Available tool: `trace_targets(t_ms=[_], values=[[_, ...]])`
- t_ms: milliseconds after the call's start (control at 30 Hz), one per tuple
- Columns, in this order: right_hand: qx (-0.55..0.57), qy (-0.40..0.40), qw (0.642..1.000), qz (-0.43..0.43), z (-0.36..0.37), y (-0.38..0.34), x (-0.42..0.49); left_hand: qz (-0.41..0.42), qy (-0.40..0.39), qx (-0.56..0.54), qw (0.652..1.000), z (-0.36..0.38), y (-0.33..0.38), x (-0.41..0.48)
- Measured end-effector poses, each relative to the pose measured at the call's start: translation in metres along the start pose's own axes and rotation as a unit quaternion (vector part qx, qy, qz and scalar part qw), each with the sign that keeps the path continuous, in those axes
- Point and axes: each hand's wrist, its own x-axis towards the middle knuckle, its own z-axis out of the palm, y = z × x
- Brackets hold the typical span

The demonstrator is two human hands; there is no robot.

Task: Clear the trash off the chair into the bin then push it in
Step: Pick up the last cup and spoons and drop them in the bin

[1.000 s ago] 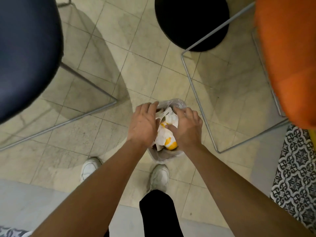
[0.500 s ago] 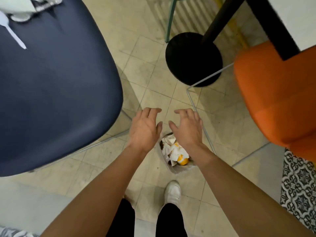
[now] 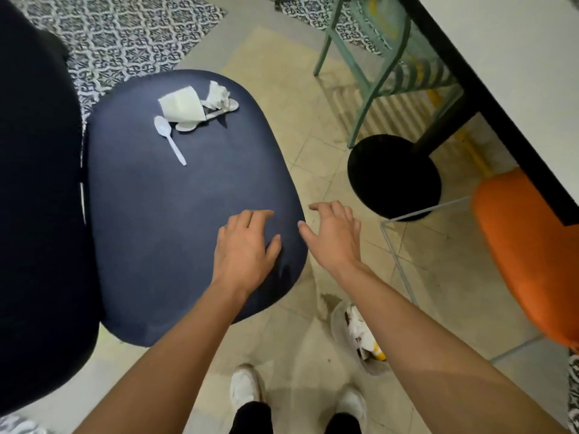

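Navy chair seat (image 3: 175,214): showing matt, smooth, faintly grained covering.
Folded napkin (image 3: 181,106): looking like soft white paper, matt.
Crumpled wad (image 3: 217,93): white paper, creasing rough.
Spoon (image 3: 169,139): white plastic, shining faintly.
Bin liner (image 3: 340,325): thin translucent plastic, wrinkling.
Orange seat (image 3: 526,255): showing matt, smooth finish.
Wire frame (image 3: 398,261) beneath: thin pale metal.
Green chair (image 3: 376,89): looking like painted metal.
Table base (image 3: 394,177): black, reading matt.
Floor tiles (image 3: 313,151): beige, smooth, looking scuffed and stained.

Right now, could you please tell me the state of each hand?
Left hand: open, holding nothing.
Right hand: open, holding nothing.
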Motion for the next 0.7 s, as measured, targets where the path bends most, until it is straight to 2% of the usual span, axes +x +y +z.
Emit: trace_targets(t_ms=[167, 500, 700], values=[[0.0, -0.022, 0.999, -0.038, 0.012, -0.047, 0.022, -0.062, 0.013, 0.0, 0.998, -0.022, -0.046, 0.012], [-0.017, -0.106, 0.992, -0.068, 0.043, -0.077, 0.087, -0.165, 0.015, 0.011, 0.986, -0.023, -0.094, 0.058], [-0.021, -0.124, 0.986, -0.109, 0.061, -0.095, 0.142, -0.234, 0.054, -0.019, 0.97, -0.021, -0.122, 0.104]])
